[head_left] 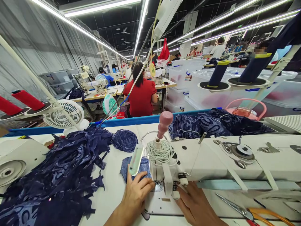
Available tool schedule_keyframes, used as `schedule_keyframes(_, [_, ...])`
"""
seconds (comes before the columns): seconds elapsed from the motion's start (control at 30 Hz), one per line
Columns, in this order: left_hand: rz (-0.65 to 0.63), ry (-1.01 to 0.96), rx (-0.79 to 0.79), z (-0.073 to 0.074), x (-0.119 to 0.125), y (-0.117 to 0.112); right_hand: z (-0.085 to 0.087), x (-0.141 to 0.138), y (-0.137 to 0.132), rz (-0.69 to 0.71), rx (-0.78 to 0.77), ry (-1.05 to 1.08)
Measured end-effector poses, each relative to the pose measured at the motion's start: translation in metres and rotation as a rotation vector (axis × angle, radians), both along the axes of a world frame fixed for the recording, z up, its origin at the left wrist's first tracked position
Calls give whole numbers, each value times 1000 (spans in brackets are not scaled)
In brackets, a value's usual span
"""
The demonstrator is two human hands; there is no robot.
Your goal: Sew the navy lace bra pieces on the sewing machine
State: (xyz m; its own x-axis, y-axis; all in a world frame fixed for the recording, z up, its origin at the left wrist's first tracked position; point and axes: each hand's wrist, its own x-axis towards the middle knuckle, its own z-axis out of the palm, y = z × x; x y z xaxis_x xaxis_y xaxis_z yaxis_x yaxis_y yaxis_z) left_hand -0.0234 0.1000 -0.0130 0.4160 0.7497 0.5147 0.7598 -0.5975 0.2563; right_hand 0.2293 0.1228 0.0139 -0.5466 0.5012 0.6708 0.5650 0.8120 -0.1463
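Item one, nearest you: your left hand (pixel 136 194), fingers spread flat and released, pressing the near edge of a small blue lace piece (pixel 127 168) that lies on the white table (pixel 113 191) just left of the needle area. Item two: your right hand (pixel 195 205), resting low on the machine bed right of the presser foot (pixel 158 185); its fingertips run under the machine head, so you cannot tell whether they pinch anything. Item three: orange-handled scissors (pixel 249 213), lying on the bed at your far right. Item four: the white sewing machine (pixel 211 160), its arm running across to the right, with a coil of white cord (pixel 161 152) and a pink knob (pixel 164 123) on top. Item five: a large heap of dark blue lace cuttings (pixel 58 175) to your left, and a folded round of the same lace (pixel 125 140) behind the small piece. Item six: more blue lace (pixel 211 124) piled behind the machine, beside a pink-handled container (pixel 245 110). Item seven: a small white fan (pixel 64 116) and red thread cones (pixel 27 100) at left; navy thread cones (pixel 218 73) on a stand at right. Item eight, farthest: a person in a red top (pixel 141 94), seated with back turned at the next table, and rows of further workstations under long ceiling lights.
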Motion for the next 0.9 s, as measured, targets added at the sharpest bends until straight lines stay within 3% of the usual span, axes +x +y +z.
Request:
schedule_keyframes(0.33, [44, 9, 51, -7, -1, 3, 5, -3, 4, -42, 5, 24])
schedule_keyframes(0.63, [23, 106, -53, 11, 3, -5, 3, -2, 3, -49, 18, 40])
schedule_keyframes(0.77, [110, 30, -25, 11, 9, -5, 2, -3, 4, -48, 43, 50])
schedule_keyframes(0.9, [218, 99, 46, -1, 13, 3, -1, -6, 5, -30, 54, 15])
